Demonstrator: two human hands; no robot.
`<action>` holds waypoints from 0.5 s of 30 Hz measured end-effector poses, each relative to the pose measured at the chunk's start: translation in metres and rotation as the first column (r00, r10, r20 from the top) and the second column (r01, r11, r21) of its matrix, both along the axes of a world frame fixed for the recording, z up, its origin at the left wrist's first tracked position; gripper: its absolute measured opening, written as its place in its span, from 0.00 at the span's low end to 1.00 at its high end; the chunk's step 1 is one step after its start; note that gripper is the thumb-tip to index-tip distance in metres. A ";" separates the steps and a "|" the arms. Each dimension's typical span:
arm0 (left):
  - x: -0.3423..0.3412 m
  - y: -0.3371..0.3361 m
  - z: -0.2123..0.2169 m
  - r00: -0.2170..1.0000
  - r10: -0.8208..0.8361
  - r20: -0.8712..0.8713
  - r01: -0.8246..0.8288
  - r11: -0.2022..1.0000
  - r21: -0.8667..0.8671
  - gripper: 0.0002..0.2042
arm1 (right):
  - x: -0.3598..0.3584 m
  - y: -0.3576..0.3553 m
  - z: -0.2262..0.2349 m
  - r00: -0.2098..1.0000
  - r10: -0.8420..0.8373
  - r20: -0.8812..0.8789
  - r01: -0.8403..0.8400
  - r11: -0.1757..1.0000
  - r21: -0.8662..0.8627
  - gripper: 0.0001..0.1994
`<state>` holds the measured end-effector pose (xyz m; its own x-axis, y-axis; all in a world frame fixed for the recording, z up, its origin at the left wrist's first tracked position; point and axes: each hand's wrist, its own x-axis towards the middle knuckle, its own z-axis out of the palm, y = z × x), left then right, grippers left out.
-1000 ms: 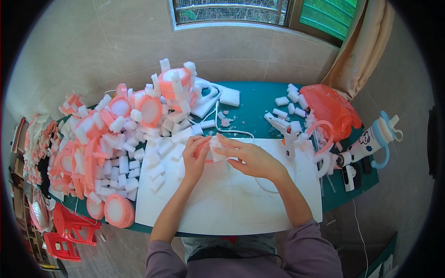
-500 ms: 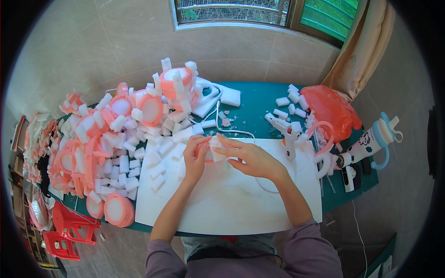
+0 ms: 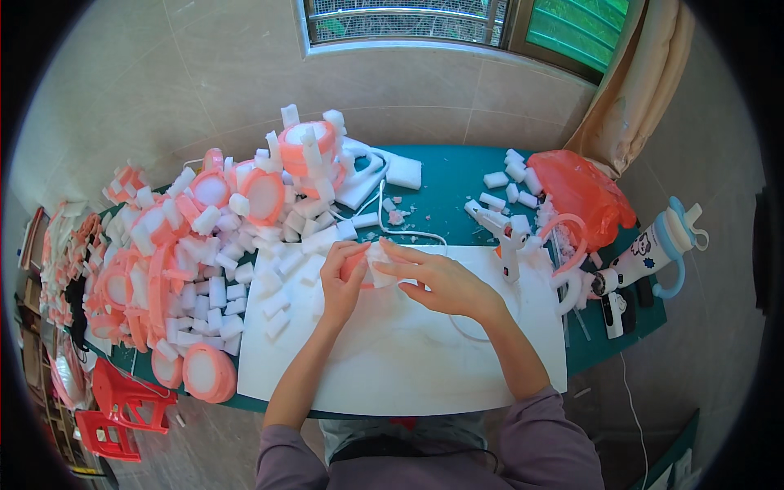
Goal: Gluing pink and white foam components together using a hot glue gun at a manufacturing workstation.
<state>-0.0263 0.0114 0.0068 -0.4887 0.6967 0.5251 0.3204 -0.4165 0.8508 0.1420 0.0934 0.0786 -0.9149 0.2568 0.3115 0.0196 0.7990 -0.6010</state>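
Observation:
Over the white board (image 3: 392,359), my left hand (image 3: 341,276) is closed around a pink and white foam piece (image 3: 354,265). My right hand (image 3: 441,282) meets it from the other side, its thumb and fingertips pressing a white foam block (image 3: 378,263) against the pink part. The fingers hide much of both pieces, so their full shape cannot be made out. Beyond my right hand a white glue gun (image 3: 508,245) stands on the board, its cord looping behind my hands.
Left lies a heap of white foam blocks (image 3: 216,294) and pink foam rings with white discs (image 3: 208,371). At the right are a red plastic bag (image 3: 584,196), a tumbler with a blue handle (image 3: 645,253) and more white blocks (image 3: 494,180). Red stools (image 3: 131,392) stand lower left.
Both hands stay in place around the foam. The fingers have shifted slightly, and more of the pink part shows beside my left hand.

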 end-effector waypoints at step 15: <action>-0.001 0.000 -0.003 0.999 0.029 0.037 -0.028 1.000 -0.013 0.09 | -0.001 -0.002 0.001 1.000 -0.006 0.002 0.006 1.000 0.025 0.27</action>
<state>-0.0270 0.0118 0.0039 -0.5275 0.6884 0.4979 0.2999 -0.3974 0.8673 0.1414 0.0917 0.0793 -0.9141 0.2542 0.3160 0.0255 0.8137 -0.5807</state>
